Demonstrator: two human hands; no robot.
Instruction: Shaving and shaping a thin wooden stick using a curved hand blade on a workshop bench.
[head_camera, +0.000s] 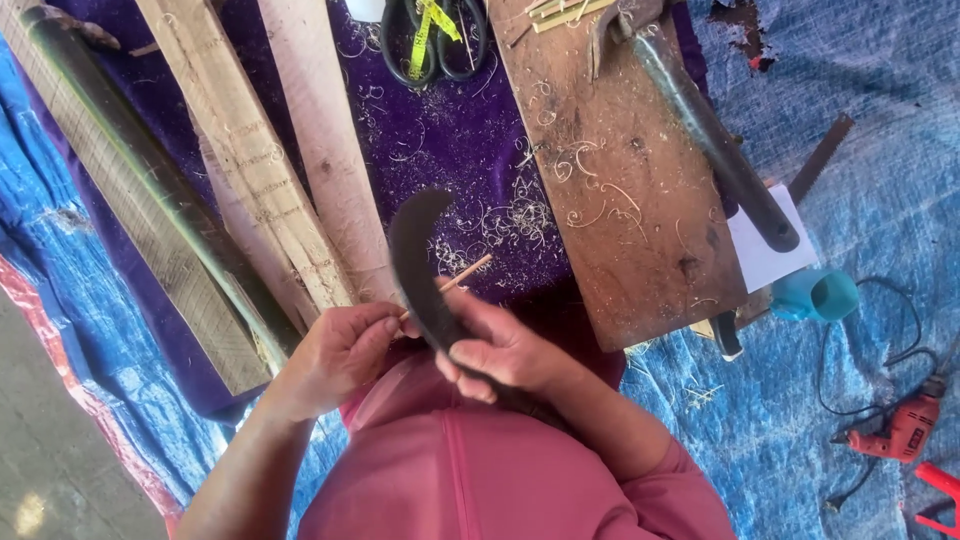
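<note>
Above the purple cloth (470, 130), right hand (505, 350) grip closed on curved knife (418, 262), left hand (340, 355) pinching thin bamboo stick (462, 274).

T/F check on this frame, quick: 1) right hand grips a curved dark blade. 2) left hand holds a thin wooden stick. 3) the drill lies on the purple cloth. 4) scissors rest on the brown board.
1. True: the right hand grips the curved dark blade.
2. True: the left hand holds the thin stick against the blade.
3. False: the red drill lies on the blue tarp, off to the right.
4. False: the black scissors lie on the purple cloth, beside the brown board.
</note>
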